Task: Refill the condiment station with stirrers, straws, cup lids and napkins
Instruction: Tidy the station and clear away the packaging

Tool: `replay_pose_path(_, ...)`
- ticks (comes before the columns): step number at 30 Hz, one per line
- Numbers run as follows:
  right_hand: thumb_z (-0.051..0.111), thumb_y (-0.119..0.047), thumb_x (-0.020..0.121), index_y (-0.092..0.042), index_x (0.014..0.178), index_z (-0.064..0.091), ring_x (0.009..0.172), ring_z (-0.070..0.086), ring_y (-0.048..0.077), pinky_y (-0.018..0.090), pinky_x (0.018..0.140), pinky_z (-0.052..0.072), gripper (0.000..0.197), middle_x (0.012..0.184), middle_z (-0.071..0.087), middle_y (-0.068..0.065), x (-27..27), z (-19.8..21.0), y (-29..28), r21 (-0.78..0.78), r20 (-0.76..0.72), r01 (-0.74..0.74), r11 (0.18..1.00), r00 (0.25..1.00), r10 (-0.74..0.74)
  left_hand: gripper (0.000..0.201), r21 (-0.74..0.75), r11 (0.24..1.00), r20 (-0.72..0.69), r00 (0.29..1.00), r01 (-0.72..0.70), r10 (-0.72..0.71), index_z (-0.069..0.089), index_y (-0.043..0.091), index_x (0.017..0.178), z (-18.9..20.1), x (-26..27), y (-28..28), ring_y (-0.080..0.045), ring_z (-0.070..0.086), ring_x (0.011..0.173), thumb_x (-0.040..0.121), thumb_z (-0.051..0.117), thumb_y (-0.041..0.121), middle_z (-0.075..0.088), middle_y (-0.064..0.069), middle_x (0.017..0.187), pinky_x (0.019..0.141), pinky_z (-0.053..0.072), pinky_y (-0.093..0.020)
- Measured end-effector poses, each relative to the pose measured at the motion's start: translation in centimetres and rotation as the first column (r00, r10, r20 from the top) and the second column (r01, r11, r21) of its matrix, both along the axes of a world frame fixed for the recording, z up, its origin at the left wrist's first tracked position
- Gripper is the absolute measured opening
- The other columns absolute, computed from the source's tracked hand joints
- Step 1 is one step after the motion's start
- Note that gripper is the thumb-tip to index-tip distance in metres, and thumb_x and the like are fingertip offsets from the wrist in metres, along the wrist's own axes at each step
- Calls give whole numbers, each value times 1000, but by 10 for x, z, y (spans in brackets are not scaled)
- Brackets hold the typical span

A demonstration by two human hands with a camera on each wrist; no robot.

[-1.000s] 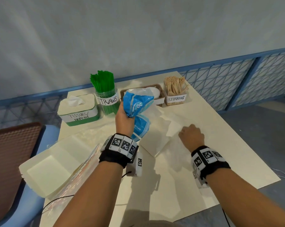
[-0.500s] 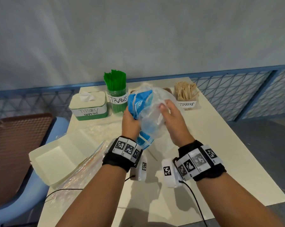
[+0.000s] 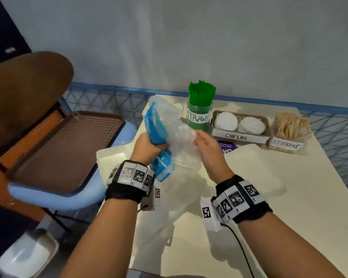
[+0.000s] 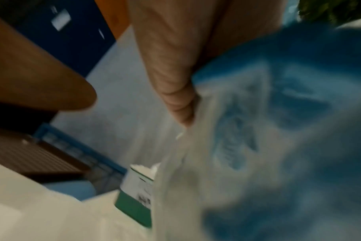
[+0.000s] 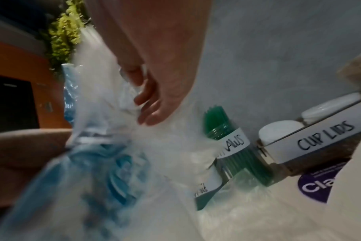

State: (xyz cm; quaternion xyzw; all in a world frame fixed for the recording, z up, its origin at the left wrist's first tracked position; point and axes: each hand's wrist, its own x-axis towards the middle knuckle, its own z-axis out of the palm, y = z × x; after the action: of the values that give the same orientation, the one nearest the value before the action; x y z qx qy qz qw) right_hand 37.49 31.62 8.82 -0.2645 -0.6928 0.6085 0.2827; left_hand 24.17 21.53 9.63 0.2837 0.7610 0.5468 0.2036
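My left hand (image 3: 149,146) grips a crumpled blue wrapper (image 3: 157,127) above the table's left side; the same wrapper (image 4: 299,114) fills the blurred left wrist view. My right hand (image 3: 205,145) pinches a clear plastic bag (image 3: 181,153) that lies against the wrapper; its fingers (image 5: 148,101) show on the plastic (image 5: 113,84). Behind stand the jar of green straws (image 3: 199,109), the cup lids basket (image 3: 266,125) and the stirrers box (image 3: 287,145). The green-and-white tissue box (image 4: 134,195) shows only in the left wrist view.
An open white foam box (image 3: 253,169) lies on the table (image 3: 289,227) right of my hands, with a purple-labelled pack (image 3: 227,146) behind it. A blue chair (image 3: 49,193) with a brown tray (image 3: 69,143) stands at the left. A blue railing (image 3: 329,127) lines the far edge.
My right hand rose from the table and took hold of the clear plastic beside the blue wrapper. The view has swung left, bringing the chair and tray into sight.
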Motion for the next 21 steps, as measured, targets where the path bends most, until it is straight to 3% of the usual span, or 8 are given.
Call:
replay_pose_path(3, 46, -1, 92, -14, 98, 61, 89, 61, 12, 16, 78, 46, 20, 96, 63, -3, -21, -27, -6, 245, 104, 39, 969, 992, -66, 19, 118, 945, -15, 951, -305, 309, 62, 1, 97, 18, -27, -31, -16, 56, 74, 79, 67, 0, 58, -6, 84, 62, 43, -20)
replay_pose_path(4, 48, 0, 89, -12, 101, 62, 94, 62, 17, 17, 83, 46, 22, 102, 64, 2, -28, -38, -12, 328, 227, -105, 939, 974, 30, 12, 138, 921, -17, 929, -365, 370, 60, 7, 89, 23, -33, -41, -11, 53, 66, 81, 66, 0, 57, -3, 77, 57, 43, -16)
replay_pose_path(6, 49, -1, 88, -9, 114, 61, 109, 58, 21, 18, 94, 39, 29, 119, 62, 7, -41, -68, -26, 397, 523, -486, 779, 817, 243, 11, 122, 900, -70, 901, -418, 428, 56, 11, 79, 28, -42, -55, -12, 51, 64, 83, 63, 4, 55, -1, 72, 60, 40, -20)
replay_pose_path(9, 50, -7, 89, -10, 131, 50, 128, 45, 22, 21, 107, 27, 42, 139, 48, 8, -55, -97, -43, 406, 703, -747, 527, 623, 342, 11, 109, 891, -85, 889, -440, 450, 52, 13, 80, 25, -45, -70, -17, 52, 83, 87, 59, 7, 55, -7, 87, 67, 36, -20)
replay_pose_path(12, 54, -14, 89, -15, 143, 34, 136, 35, 23, 27, 113, 26, 58, 149, 35, 6, -67, -108, -54, 372, 788, -828, 420, 521, 327, 19, 82, 891, -33, 893, -446, 449, 50, 17, 74, 15, -47, -79, -13, 53, 73, 87, 58, 7, 55, 0, 77, 66, 42, -22)
replay_pose_path(14, 59, -18, 85, -19, 146, 27, 136, 33, 26, 32, 113, 28, 69, 151, 32, 5, -72, -109, -59, 313, 852, -859, 404, 442, 280, 5, 63, 903, -11, 905, -424, 426, 54, 9, 87, 9, -50, -83, -5, 52, 68, 87, 59, 7, 56, 0, 78, 59, 41, -15)
replay_pose_path(18, 67, -20, 78, -22, 148, 18, 138, 31, 26, 33, 113, 29, 86, 154, 23, 0, -71, -114, -56, 275, 908, -882, 383, 369, 199, 25, 37, 916, 15, 917, -399, 399, 51, 2, 108, 0, -54, -91, -11, 56, 76, 86, 60, 9, 58, -8, 94, 63, 43, -16)
replay_pose_path(21, 73, -26, 71, -16, 137, 36, 125, 41, 27, 37, 100, 42, 76, 139, 38, 2, -73, -118, -53, 332, 921, -895, 298, 376, 103, 17, 10, 922, 20, 922, -387, 387, 47, 9, 99, -3, -55, -96, -11, 55, 77, 87, 59, 9, 56, -2, 89, 68, 44, -19)
